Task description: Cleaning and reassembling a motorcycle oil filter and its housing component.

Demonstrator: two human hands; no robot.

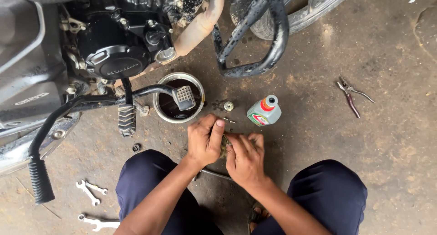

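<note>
A small part at mid-frame is nearly hidden between the left hand and right hand. The wheel is cut off at the top edge.

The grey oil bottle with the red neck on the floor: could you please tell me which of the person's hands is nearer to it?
Right. The right hand lies just below the oil bottle, slightly to its left; the left hand sits farther left, nearer the metal bowl.

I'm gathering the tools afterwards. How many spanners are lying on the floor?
3: two crossed spanners left of the person's left knee, one nearer the bottom edge. More may be hidden under the legs or motorcycle.
</note>
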